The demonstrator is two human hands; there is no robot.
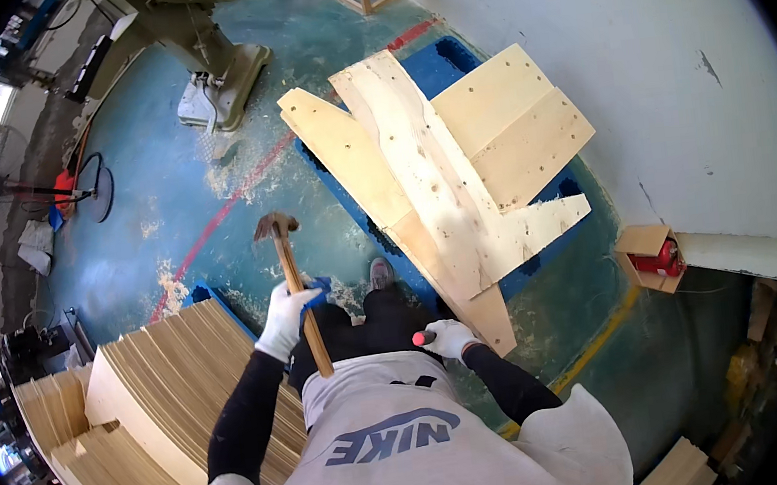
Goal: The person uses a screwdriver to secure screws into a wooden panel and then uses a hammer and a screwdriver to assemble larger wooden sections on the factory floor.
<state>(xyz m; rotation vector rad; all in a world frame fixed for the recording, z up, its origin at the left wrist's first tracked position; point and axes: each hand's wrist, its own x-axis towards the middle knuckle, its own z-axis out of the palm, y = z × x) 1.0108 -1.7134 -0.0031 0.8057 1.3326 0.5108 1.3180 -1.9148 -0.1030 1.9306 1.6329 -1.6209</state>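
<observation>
My left hand (285, 320), in a white glove, is closed round the wooden handle of a claw hammer (290, 264). The hammer's rusty head points away from me. A small blue thing (320, 289) shows beside that hand; its kind is unclear. My right hand (448, 338), also gloved, grips a short dark object with a red end (420, 338), mostly hidden by the fingers. Just beyond my right hand lie cut plywood boards (428, 167), overlapping and dotted with dark marks or holes. They rest on a blue pallet (445, 61).
A tall stack of plywood sheets (197, 357) stands close on my left. Farther off is a machine's base (235, 88) on the sawdust-strewn floor. A white wall (664, 71) bounds the right side, with a red fire extinguisher (663, 259) in a wooden box by it.
</observation>
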